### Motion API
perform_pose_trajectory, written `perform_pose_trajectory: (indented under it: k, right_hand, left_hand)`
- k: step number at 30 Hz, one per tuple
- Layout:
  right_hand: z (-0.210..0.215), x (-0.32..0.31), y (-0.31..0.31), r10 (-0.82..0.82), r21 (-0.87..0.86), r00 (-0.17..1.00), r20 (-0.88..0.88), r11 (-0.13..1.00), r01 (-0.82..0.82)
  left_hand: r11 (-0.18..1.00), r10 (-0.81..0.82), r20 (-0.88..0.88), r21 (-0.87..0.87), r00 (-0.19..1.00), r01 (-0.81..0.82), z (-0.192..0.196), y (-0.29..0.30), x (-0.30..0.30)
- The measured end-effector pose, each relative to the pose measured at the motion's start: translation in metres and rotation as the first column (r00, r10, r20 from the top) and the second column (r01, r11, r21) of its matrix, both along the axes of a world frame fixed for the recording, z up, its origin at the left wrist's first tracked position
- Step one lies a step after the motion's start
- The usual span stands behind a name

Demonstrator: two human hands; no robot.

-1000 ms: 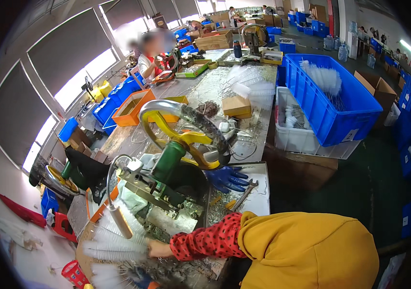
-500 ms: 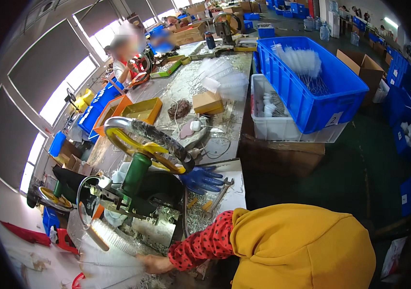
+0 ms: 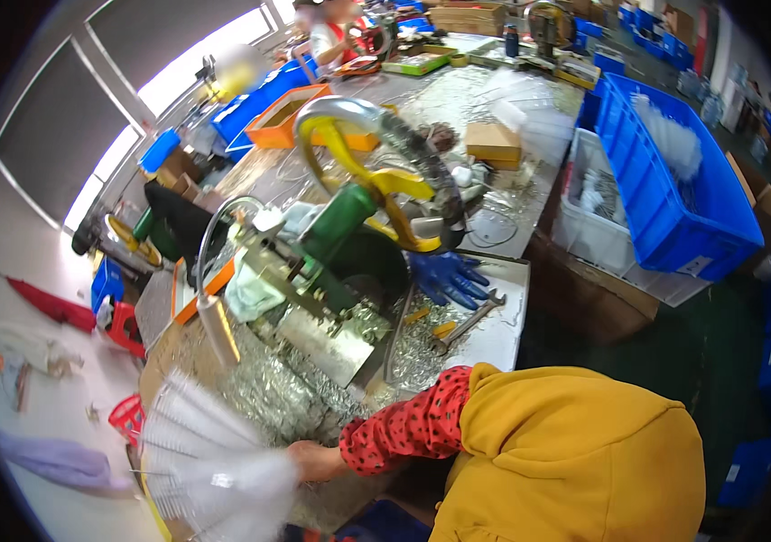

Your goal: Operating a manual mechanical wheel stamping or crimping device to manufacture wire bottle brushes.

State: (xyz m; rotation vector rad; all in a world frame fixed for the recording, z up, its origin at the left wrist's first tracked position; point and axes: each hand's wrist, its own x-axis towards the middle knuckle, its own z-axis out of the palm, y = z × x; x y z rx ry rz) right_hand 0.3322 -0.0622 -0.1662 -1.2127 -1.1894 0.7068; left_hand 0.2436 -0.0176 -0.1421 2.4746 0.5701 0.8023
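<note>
My right hand (image 3: pixel 315 462), in a red black-dotted cuff, reaches in from the lower right. Its fingers close on a fanned bundle of white bristle brushes (image 3: pixel 214 465); the fingertips are hidden behind the blurred bristles. The bundle is at the near left edge of the workbench. Just beyond it stands a green bench machine (image 3: pixel 336 221) with a yellow-and-metal handwheel (image 3: pixel 384 122). A lamp with a bent neck (image 3: pixel 218 330) hangs close above the bristles. Of my left hand nothing can be made out.
Right of the machine, a white tray (image 3: pixel 514 312) holds a blue glove (image 3: pixel 447 277), a wrench (image 3: pixel 471 321) and metal scraps. Blue (image 3: pixel 719 230) and white (image 3: pixel 575 212) crates with brushes stand right of the bench. A person (image 3: pixel 327 41) sits at the far end.
The view has swung left, so bench and crates sit farther right in it. My right hand still grips the brush bundle, which now shows as a wider, higher fan.
</note>
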Motion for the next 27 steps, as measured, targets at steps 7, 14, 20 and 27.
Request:
perform_pose_trajectory:
  k: [7,14,20,27]
  right_hand:
    - [0.002,0.016,-0.017,0.146,-0.151,0.982,-0.117,0.975,-0.163]
    - [0.078,0.025,-0.104,0.238,-0.207,0.428,-0.872,0.613,-0.763]
    - [0.086,0.028,-0.149,0.275,-0.048,0.162,-0.948,0.380,-0.924]
    - [0.185,0.065,-0.160,0.425,-0.154,0.747,-0.512,0.810,-0.566]
  left_hand:
    - [0.912,0.147,0.349,0.315,0.926,-0.264,0.006,0.000,-0.056]
    - [0.639,-0.303,-0.241,0.667,0.922,0.384,0.084,-0.029,-0.042]
    - [0.721,-0.543,-0.284,0.325,0.790,0.612,0.104,-0.070,-0.011]
    - [0.749,-0.569,0.029,-0.394,0.822,0.532,0.192,0.011,-0.013]
